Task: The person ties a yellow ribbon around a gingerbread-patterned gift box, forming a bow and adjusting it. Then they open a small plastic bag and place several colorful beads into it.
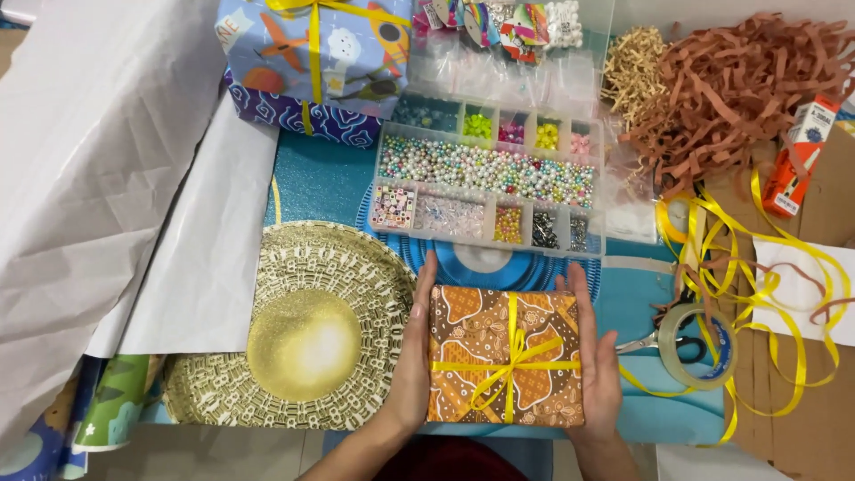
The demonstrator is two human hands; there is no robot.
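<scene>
Small wrapped box (505,354) held near the table's front edge between left hand (411,356) and right hand (595,352), fingers pressed together flat along its sides. Probably light, stiff; slippery ribbon (508,363), best gripped by the sides.

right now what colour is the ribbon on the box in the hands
Yellow, tied in a bow across the orange and brown patterned box; ribbon shows best in the head view.

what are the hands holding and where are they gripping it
A small wrapped gift box with yellow ribbon, held by its two side edges: left hand and right hand.
</scene>
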